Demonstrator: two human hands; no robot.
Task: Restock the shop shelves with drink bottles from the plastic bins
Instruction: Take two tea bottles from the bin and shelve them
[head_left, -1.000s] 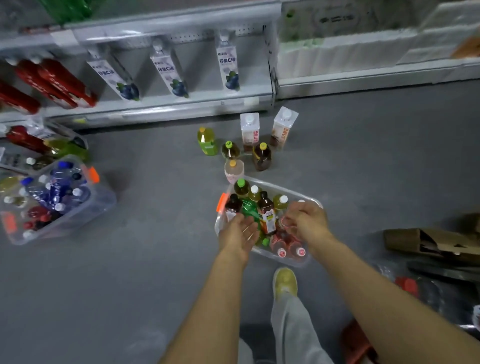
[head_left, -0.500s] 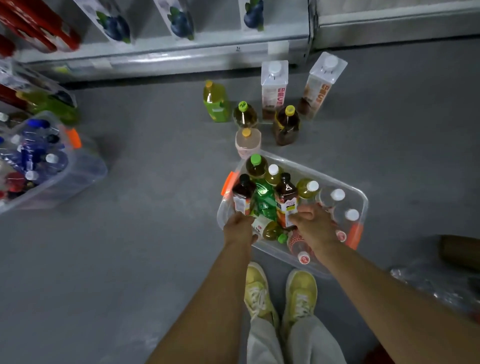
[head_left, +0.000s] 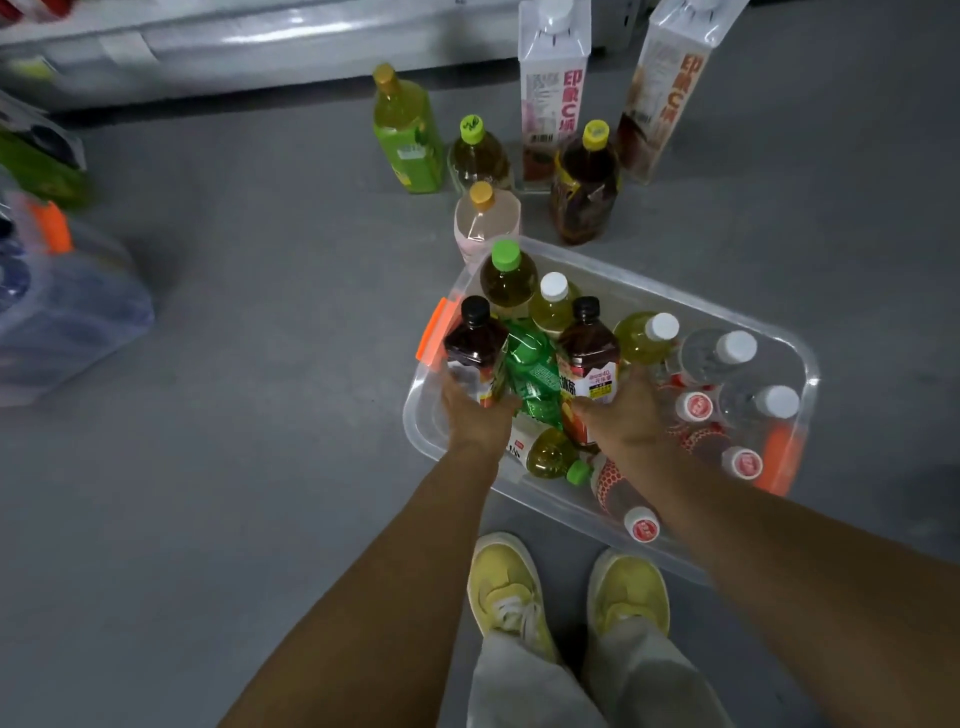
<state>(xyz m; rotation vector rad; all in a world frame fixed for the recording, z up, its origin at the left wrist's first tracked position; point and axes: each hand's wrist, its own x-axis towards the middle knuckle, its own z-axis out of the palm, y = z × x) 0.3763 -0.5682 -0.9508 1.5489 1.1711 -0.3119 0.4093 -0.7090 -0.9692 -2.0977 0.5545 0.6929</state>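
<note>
Head view, over the clear bin on the floor, my shoes at its near rim. Left hand is wrapped round the lower body of the left dark bottle, black cap, upright at the bin's left end. Right hand grips the right dark bottle, thumb across its label, fingers behind it. Both are inside the bin and not yet lifted. The shelf is well apart, along the top edge. Risks as I judge them: (1) the green bottle lies tilted and wedged between my two bottles, touching both, so a straight pull on both at once could drag it up and drop it onto the lying tea bottle below. (2) The yellow bottles behind stand packed close, so taking out their neighbours may let them topple. (3) My grips are low on the bodies, so the bottles may be top-heavy and swing on the carry. (4) The pale bottle stands just beside the far rim, and any shove of the bin could knock it into the floor group behind. Lift one at a time, slowly.
</note>
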